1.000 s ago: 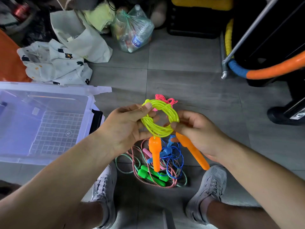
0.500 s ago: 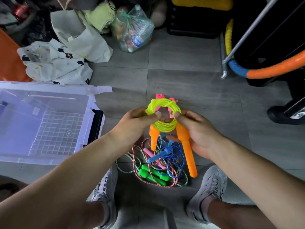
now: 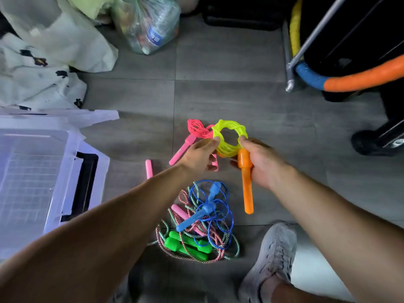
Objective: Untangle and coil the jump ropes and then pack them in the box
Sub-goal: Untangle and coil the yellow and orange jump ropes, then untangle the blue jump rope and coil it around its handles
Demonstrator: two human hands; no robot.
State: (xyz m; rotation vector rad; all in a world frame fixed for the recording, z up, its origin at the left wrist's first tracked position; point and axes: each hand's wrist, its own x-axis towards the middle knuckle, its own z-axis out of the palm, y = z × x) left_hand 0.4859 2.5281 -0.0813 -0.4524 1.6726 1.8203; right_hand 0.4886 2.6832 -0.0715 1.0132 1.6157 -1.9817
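Head camera showed the left hand [image 3: 200, 155] pinching the yellow coiled rope [image 3: 228, 149] at its 9 o'clock edge, while the right hand [image 3: 260, 162] gripped its 3 o'clock edge and an orange handle [image 3: 247, 189]. The clear box [image 3: 72, 171] lay at 9 o'clock, the tangled ropes [image 3: 203, 226] at 6 o'clock.

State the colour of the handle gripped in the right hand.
The handle is orange, shown in the head view.

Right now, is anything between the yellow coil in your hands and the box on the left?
Nothing visible blocks it. Both the left hand and right hand hold the yellow coil; only the pink rope lies on the floor toward the box, whose top is open.
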